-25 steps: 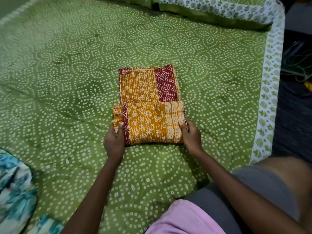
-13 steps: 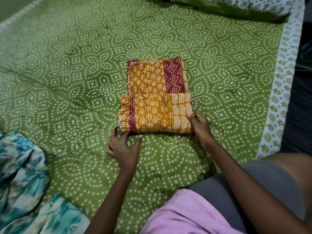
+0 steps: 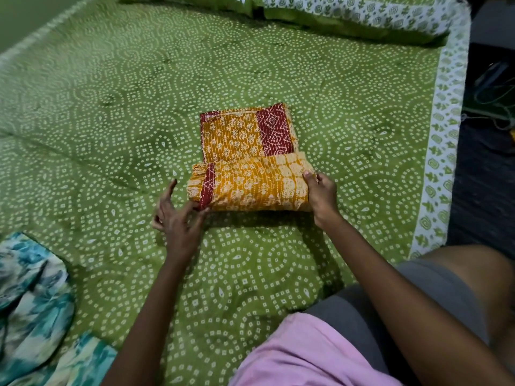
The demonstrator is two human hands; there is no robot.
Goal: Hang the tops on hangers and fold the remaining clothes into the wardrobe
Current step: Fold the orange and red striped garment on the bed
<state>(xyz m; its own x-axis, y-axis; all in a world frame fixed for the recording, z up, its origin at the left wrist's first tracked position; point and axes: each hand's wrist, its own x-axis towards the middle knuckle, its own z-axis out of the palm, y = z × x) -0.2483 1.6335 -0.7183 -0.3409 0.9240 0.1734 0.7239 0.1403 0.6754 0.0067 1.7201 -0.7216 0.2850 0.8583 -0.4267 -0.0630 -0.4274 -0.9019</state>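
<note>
I am in a home bedroom; a green dotted bedsheet (image 3: 278,65) covers the bed; matching pillows (image 3: 348,12) lie at its head.

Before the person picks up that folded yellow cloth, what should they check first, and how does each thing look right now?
1. Right hand grips the right end of the folded yellow and red cloth: ok.
2. Left hand has a hold on the cloth: not ok, fingers are spread and only touch its near left corner.
3. Fold is neat: ok, the near half lies doubled over the far half.
4. Green bedspread around the cloth is free of snags: ok.
5. Blue and white garment lies apart from the cloth: ok.
6. Wardrobe ready: cannot tell, not in view.
</note>
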